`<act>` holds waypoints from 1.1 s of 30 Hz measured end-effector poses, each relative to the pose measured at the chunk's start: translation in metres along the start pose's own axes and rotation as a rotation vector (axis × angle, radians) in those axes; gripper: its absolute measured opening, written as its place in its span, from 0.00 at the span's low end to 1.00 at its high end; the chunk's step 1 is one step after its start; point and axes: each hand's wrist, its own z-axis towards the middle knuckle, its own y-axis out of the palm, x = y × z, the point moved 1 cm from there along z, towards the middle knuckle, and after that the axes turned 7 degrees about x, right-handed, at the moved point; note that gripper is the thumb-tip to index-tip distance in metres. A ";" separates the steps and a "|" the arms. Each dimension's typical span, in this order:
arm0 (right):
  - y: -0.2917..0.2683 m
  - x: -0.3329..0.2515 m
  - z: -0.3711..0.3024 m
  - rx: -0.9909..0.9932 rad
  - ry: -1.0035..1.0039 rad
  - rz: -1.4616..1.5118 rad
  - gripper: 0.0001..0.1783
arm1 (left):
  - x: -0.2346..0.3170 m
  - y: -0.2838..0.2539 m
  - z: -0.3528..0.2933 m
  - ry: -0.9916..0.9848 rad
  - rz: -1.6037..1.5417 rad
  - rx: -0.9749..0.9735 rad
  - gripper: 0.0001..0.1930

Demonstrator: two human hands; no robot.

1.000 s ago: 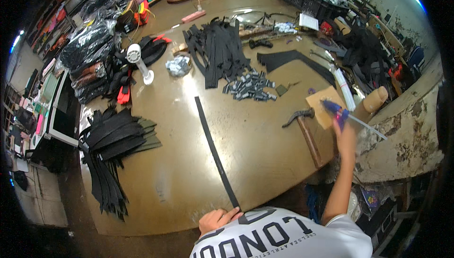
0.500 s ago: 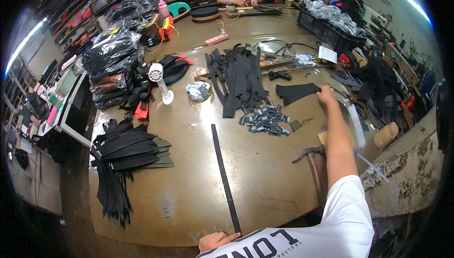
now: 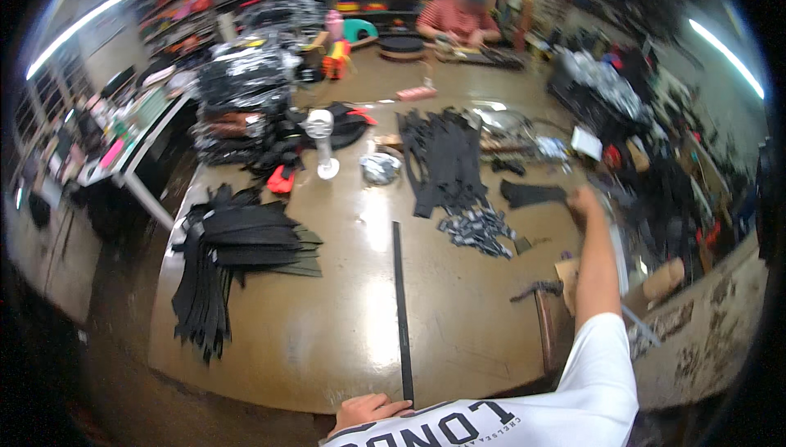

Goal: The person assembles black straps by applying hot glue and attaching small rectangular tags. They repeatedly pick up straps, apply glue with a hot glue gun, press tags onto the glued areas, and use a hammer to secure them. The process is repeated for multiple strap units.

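Note:
A long, narrow black strap (image 3: 400, 308) lies flat along the table, running away from its front edge. At its near end is my left hand (image 3: 368, 408), fingers closed on the strap close against my body; the thumb side is partly hidden. My right arm stretches far forward on the right. There my right hand (image 3: 583, 200), slightly blurred, closes on the right end of a small fanned stack of black strips (image 3: 534, 194). Just left of that stack lie a heap of small dark grey tags (image 3: 478, 231) and a big spread of black straps (image 3: 446, 156).
A hammer (image 3: 542, 308) lies near my right forearm. On the left are a pile of black strips (image 3: 246, 238), a white handheld fan (image 3: 322, 140) and plastic-wrapped bundles (image 3: 246, 91). A person in a red striped shirt (image 3: 446, 20) sits across the table.
The whole view has shifted, so the table's things sit lower and further right, with more blur. Both hands keep their places at the strap and the strips.

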 end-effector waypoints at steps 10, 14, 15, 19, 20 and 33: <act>0.006 -0.005 0.011 0.198 -0.137 -0.070 0.19 | -0.021 0.015 -0.015 0.004 -0.124 -0.100 0.17; 0.022 0.000 0.001 0.265 -0.164 -0.146 0.18 | -0.016 0.016 -0.013 0.007 -0.141 -0.023 0.17; 0.028 0.002 0.000 0.324 -0.192 -0.156 0.17 | -0.014 0.016 -0.012 -0.018 -0.125 -0.021 0.16; 0.033 0.002 -0.003 0.545 -0.404 -0.035 0.14 | -0.011 0.013 -0.011 -0.027 -0.098 -0.001 0.15; 0.024 -0.003 -0.001 0.462 -0.294 0.070 0.13 | -0.013 0.012 -0.011 -0.037 -0.119 -0.041 0.16; -0.249 -0.264 -0.194 0.100 -0.686 0.961 0.17 | -0.011 0.011 -0.006 0.056 -0.073 0.141 0.10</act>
